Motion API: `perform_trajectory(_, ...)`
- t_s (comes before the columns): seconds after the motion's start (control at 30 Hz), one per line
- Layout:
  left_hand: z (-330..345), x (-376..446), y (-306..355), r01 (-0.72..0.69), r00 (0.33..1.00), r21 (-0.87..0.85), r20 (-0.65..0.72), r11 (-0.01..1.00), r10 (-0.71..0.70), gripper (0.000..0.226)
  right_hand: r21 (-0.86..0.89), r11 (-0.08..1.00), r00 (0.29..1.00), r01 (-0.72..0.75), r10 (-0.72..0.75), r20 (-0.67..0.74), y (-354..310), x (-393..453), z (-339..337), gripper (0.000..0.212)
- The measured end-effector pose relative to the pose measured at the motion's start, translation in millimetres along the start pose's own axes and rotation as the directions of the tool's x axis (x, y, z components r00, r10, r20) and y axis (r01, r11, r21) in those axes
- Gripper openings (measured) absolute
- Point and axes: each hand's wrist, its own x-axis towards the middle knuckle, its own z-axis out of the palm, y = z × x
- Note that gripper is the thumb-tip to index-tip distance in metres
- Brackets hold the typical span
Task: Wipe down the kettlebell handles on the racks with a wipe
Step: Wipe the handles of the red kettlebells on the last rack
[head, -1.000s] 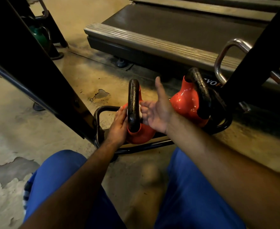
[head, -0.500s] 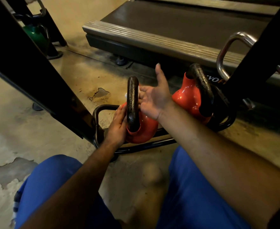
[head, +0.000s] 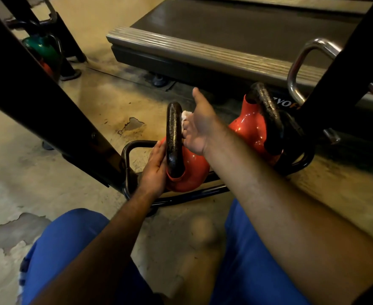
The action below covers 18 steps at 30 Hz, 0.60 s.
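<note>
The near kettlebell (head: 187, 170), red-bodied with a black handle (head: 174, 137), sits on the low black tubular rack (head: 135, 148) on the floor, and everything here is placed from it. A white wipe (head: 184, 117) is pressed against the right side of its handle, near the top of the loop. The right hand (head: 199, 130) holds the wipe there: its fingers (head: 186, 134) curl in toward the handle over the cloth while the thumb sticks up and away. The left hand (head: 155, 167) lies against the left side of the kettlebell, fingers fairly straight along the handle's lower leg and the red body, steadying it rather than gripping.

Compared with a second ago, the right hand and wipe have climbed from the middle of the handle's inner side to its upper part, while the left hand has stayed put. I take that as a wiping stroke in progress along this handle; the top of the loop and the left leg likely remain to be done.

To the right of this kettlebell, on the same rack, stands a second red kettlebell (head: 253, 128), untouched by either hand. Beyond both lies a treadmill deck (head: 203, 47). Far to the upper left a green kettlebell (head: 41, 49) sits on another rack. Blue-trousered knees (head: 71, 249) are nearest the camera.
</note>
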Motion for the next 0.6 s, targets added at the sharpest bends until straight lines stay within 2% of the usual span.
perform_trajectory(0.17, -3, 6, -11, -0.002, 1.000, 0.015, 0.028, 1.000, 0.002, 0.047, 0.075, 0.994, 0.993, -0.078, 0.071, 0.092, 10, 6, -16, 0.094)
perform_trajectory(0.3, -3, 6, -12, 0.028, 0.998, -0.010, 0.052, 1.000, -0.028, 0.050, 0.154, 0.988, 0.993, -0.024, 0.006, 0.117, 3, 5, -9, 0.098)
perform_trajectory(0.43, -2, 7, -12, 0.044, 0.998, -0.031, 0.042, 0.999, -0.042, 0.051, 0.104, 0.994, 0.992, -0.014, 0.001, 0.124, -10, 7, -3, 0.098)
perform_trajectory(0.6, -1, 5, -8, 0.041, 0.998, -0.017, 0.039, 0.999, -0.040, 0.050, 0.136, 0.990, 0.988, 0.034, -0.054, 0.146, 7, 8, -18, 0.088)
